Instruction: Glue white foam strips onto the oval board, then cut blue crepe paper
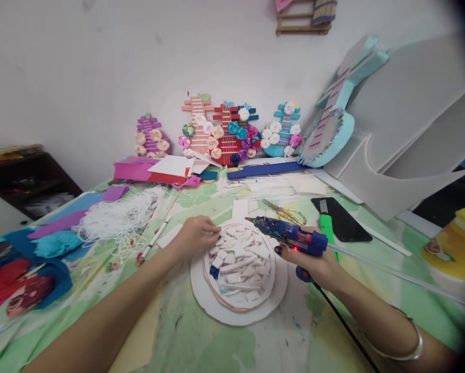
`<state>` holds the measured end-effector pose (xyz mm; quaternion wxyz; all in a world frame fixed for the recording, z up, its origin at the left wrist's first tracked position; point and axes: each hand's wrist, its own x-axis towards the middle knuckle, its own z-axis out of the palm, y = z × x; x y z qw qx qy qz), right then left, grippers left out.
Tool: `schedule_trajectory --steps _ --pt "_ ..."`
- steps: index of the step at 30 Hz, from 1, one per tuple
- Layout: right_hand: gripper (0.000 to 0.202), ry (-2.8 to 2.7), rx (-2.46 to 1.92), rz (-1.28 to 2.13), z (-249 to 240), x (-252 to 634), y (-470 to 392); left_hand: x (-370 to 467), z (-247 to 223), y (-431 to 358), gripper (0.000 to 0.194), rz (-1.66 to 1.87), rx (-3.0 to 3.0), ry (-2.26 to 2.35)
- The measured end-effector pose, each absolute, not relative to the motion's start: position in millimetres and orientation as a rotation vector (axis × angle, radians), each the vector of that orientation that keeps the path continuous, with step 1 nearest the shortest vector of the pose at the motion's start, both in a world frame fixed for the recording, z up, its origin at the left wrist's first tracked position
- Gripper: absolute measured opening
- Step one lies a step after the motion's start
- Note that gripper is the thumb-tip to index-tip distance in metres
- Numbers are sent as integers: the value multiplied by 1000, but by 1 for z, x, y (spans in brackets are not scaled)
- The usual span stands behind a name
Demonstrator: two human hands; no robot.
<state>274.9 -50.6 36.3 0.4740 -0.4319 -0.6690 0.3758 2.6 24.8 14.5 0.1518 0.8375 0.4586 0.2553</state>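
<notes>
My right hand point(321, 264) is wrapped round a blue hot glue gun point(290, 235), its red light lit and its nozzle pointing left. A long clear glue stick point(395, 267) sticks out of its back end. Under the nozzle lies a white round foam board point(201, 305) with a narrow neck strip at its far side. On the board, a thin pinkish ring point(232, 305) encloses a heap of white foam scraps point(248, 259). My left hand point(196, 235) is at the ring's upper left edge, fingers closed together; what they pinch is hidden.
Gold-handled scissors point(290, 213), a green utility knife point(326, 228) and a black phone point(347, 220) lie to the right. White yarn point(115, 212) is heaped left. Several decorated paper instruments point(228, 132) lean on the wall. A yellow container point(458, 243) stands far right.
</notes>
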Motion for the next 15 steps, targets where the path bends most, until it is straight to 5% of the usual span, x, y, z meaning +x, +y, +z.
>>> schedule_trajectory --steps 15 --pt "25 -1621 -1109 921 39 273 -52 8 34 9 27 245 3000 1090"
